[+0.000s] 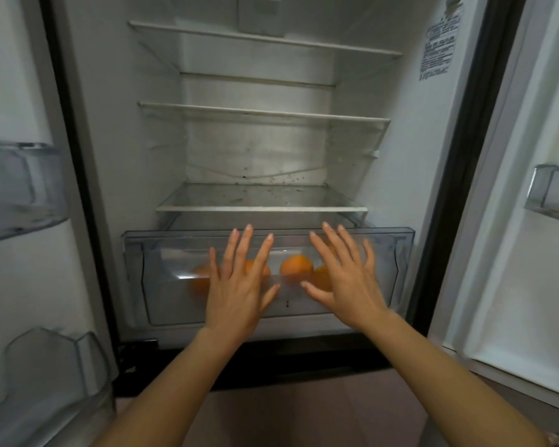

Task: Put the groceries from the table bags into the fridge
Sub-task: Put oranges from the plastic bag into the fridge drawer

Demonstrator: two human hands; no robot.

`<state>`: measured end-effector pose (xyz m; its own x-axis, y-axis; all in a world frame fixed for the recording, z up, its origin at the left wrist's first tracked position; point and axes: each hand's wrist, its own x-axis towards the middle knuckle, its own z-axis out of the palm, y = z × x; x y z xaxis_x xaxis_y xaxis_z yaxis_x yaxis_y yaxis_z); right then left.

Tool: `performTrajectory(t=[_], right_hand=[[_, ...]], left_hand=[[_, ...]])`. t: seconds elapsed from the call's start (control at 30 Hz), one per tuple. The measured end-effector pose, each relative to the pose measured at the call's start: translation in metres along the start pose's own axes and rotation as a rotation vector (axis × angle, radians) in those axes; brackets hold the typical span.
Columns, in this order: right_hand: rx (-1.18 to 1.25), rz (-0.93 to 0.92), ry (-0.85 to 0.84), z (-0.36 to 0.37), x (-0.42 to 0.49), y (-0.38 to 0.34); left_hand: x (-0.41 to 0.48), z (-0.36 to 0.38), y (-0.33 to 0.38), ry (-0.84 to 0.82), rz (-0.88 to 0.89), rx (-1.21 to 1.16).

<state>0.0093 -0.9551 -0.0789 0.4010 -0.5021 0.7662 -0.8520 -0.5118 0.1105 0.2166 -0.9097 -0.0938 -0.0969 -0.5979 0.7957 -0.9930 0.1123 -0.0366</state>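
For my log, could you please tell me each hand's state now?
Left hand: open, fingers spread, holding nothing.
Right hand: open, fingers spread, holding nothing.

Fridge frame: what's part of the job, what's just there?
Job: oranges; the clear drawer holding them; left hand and right hand, both open at its front.
Just there: glass shelves; door bins; sticker on the inner wall.

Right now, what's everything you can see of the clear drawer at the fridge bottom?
The drawer is clear plastic with a lipped top rim, sitting level under the lowest glass shelf. Several oranges lie inside, blurred through the front. The left hand and right hand spread straight-fingered over its front; contact unclear.
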Motion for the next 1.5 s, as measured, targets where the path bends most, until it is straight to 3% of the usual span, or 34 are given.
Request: performTrajectory(t=[0.2, 0.33, 0.63, 0.87, 1.07, 1.23, 1.37, 1.5], right_hand=[[-0.125, -0.036, -0.120, 0.015, -0.006, 0.014], [-0.095, -0.008, -0.146, 0.028, 0.012, 0.016], [-0.114, 0.072, -0.387, 0.080, 0.073, 0.029], [-0.193, 0.030, -0.252, 0.115, 0.077, 0.043], [-0.145, 0.045, -0.206, 0.112, 0.076, 0.035], [0.002, 0.072, -0.183, 0.097, 0.076, 0.018], [0.219, 0.101, -0.229, 0.074, 0.066, -0.016], [0.403, 0.049, -0.168, 0.041, 0.042, -0.063]], left_hand=[[0.005, 0.014, -0.006, -0.050, -0.009, 0.051], [0.022, 0.028, -0.010, -0.081, -0.047, 0.050], [0.070, 0.084, -0.036, -0.122, -0.097, 0.114], [0.077, 0.108, -0.046, -0.077, -0.076, 0.104], [0.079, 0.094, -0.033, -0.205, -0.161, 0.076], [0.064, 0.057, -0.028, -0.310, -0.248, 0.002], [0.029, 0.010, -0.027, -0.284, -0.291, -0.027], [-0.008, -0.050, -0.017, -0.225, -0.330, -0.004]])
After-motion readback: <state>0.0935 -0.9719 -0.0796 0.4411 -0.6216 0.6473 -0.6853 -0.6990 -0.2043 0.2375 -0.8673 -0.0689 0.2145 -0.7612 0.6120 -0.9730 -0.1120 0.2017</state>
